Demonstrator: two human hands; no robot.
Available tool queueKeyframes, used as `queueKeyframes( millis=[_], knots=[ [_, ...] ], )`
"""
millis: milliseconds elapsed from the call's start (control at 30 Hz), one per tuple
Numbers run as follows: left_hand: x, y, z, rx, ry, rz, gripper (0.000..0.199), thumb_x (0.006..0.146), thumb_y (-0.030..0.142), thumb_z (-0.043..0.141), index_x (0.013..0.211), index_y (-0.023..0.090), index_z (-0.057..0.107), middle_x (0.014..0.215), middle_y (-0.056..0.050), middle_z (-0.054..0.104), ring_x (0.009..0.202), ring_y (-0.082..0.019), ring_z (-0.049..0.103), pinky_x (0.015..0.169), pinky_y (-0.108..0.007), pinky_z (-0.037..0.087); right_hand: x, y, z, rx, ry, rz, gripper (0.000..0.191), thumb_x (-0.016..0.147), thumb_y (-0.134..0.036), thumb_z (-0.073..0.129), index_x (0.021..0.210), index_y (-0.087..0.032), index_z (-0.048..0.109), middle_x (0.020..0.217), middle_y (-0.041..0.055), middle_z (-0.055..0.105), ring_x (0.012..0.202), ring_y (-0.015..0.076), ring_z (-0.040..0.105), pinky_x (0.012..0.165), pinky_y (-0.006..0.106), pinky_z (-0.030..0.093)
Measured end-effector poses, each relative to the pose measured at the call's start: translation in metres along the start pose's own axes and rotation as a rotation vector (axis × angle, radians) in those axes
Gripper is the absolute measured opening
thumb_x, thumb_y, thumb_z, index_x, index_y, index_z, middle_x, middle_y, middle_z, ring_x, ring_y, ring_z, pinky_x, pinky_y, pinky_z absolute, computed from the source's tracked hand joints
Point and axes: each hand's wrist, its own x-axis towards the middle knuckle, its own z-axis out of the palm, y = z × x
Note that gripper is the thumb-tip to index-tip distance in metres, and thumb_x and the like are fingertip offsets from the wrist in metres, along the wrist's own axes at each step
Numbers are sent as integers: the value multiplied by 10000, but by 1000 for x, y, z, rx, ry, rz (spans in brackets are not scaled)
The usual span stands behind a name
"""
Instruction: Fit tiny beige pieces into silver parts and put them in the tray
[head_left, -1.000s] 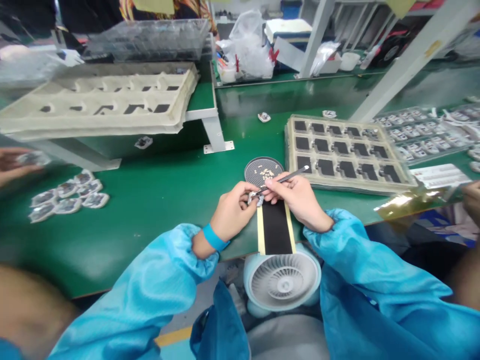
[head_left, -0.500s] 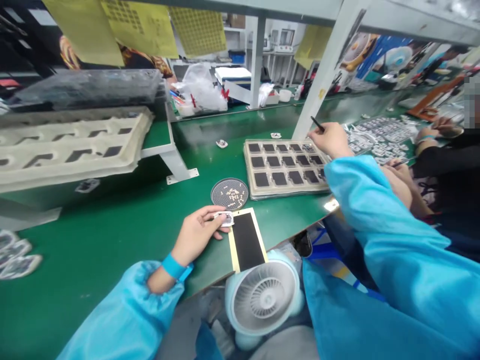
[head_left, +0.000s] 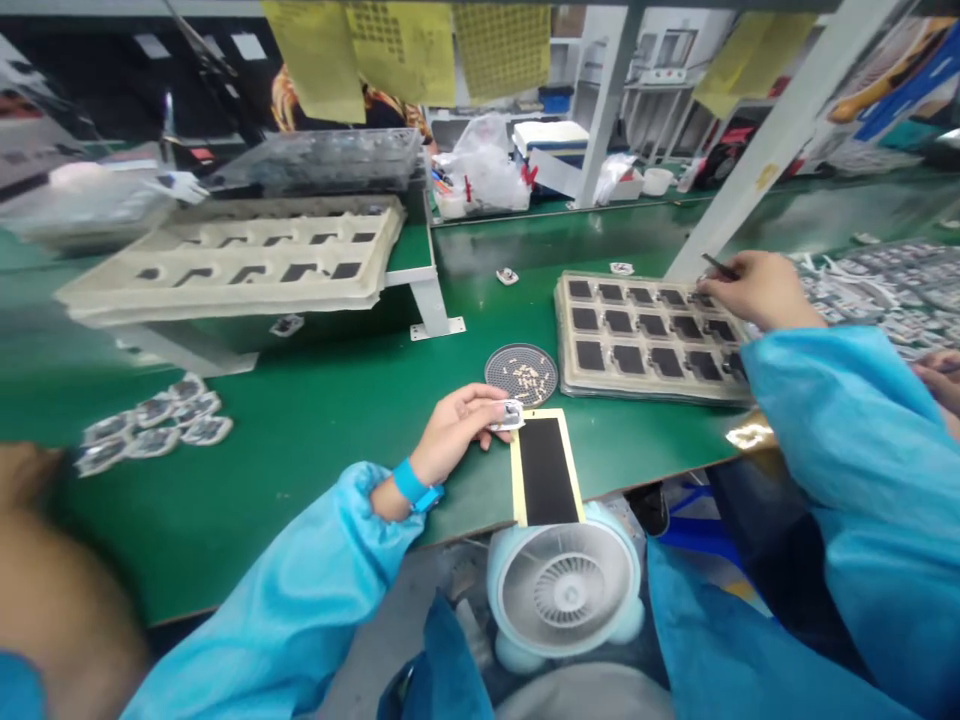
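Observation:
Between thumb and fingers, my left hand (head_left: 459,428) grips a small white-framed part (head_left: 508,414), just above a black pad with a yellow border (head_left: 551,468). Right behind it lies a round grey mesh dish (head_left: 521,375) with small pale pieces in it. My right hand (head_left: 765,289) pinches a dark, thin tool (head_left: 718,266) over the back right corner of a clear tray (head_left: 652,388) with rows of dark squares. What the tool's tip touches is hidden by my fingers.
A small fan (head_left: 568,590) sits at the table's front edge. Several white-framed parts (head_left: 154,425) lie left; more are piled far right. A beige tray (head_left: 247,262) rests on a raised shelf. A metal post (head_left: 787,140) slants behind the clear tray. Another person's blurred arm (head_left: 56,570) is lower left.
The view has turned left, so the table items appear farther right. My right hand has come down closer to the tray's back corner. A blurred arm has appeared at lower left.

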Motion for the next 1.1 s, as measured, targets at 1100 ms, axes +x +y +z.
queueKeyframes(
  millis=[1100],
  knots=[
    [-10,0,11,214,56,188,471,814,350,794,1241,166,716,1161,-113,743,925,-201,686,776,-294,539,-224,-141,57,1035,-734,-101,390,821,-516,753,627,-189,666,608,-1,646,586,131,538,591,266,386]
  ],
)
